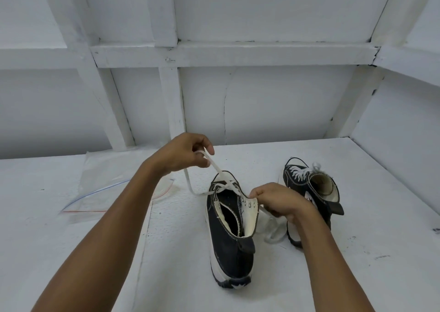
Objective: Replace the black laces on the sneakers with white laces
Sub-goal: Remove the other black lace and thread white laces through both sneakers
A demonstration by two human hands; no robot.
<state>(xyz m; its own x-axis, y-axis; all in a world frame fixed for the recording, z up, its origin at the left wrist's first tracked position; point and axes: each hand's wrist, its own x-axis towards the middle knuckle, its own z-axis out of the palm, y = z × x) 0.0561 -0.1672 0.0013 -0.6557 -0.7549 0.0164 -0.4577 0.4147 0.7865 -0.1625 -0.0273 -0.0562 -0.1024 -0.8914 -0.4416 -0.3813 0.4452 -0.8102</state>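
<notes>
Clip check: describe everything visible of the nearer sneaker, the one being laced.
The near sneaker is a black canvas high-top with white stitching, pale lining and a thick white sole. It stands upright on the white table, heel toward the camera, collar splayed open. The white lace crosses only the lowest eyelets; the upper ones are empty. The left hand pinches the lace taut; the right hand grips the right eyelet flap.

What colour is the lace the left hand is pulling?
White. The lace shows best in the head view.
</notes>
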